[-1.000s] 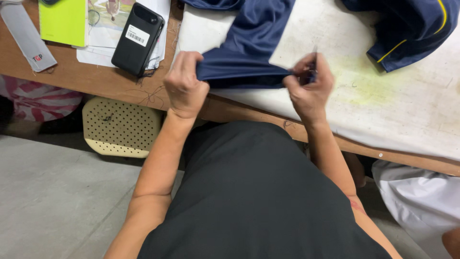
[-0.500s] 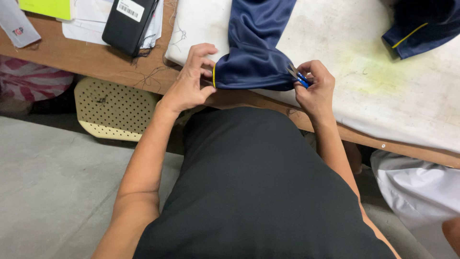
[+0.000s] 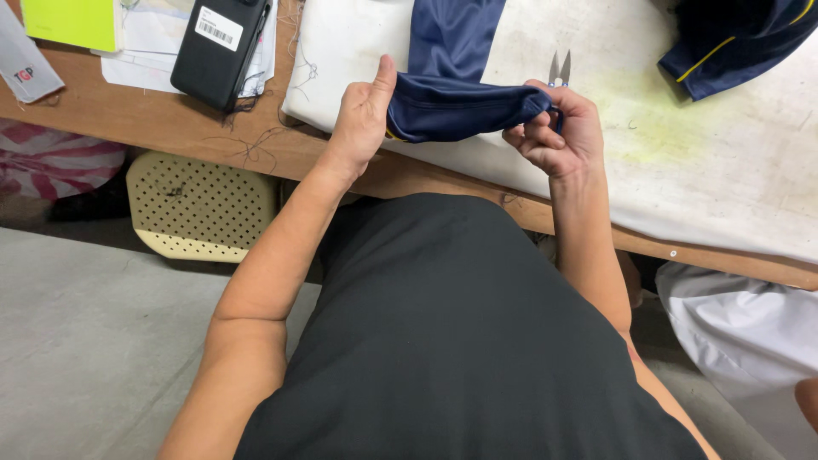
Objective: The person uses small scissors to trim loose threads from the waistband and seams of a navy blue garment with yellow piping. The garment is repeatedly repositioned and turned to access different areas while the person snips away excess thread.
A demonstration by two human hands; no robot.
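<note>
Since half a second ago, both hands have lifted the folded end of the cloth off the pad and stretched it between them, and the thread snips now show their tips above the right fist. The left hand (image 3: 362,115) is clamped on the left end of the navy cloth (image 3: 460,106), thumb pointing straight up and fingers curled behind the fold. The right hand (image 3: 558,132) pinches the right end of the same fold, fingers bunched tight on the fabric, while also holding the small snips (image 3: 559,68); their two thin metal blades stand upright and slightly parted, with a bit of blue handle showing at the knuckles.

The cloth is smooth, slightly shiny knit, held as a taut rounded band just above the near edge of the counter (image 3: 213,136), with the remainder running away across the white pad (image 3: 724,170). The pad is flat, worn fabric, stained yellowish near the right hand. A second navy garment with a thin yellow stripe (image 3: 733,38) lies crumpled at the far right of the pad.

On the bare brown wood to the left lie a black rectangular phone (image 3: 220,47) over loose papers, and a yellow-green sheet (image 3: 68,21). Below the counter stands a cream plastic stool (image 3: 200,209) with a perforated seat.
</note>
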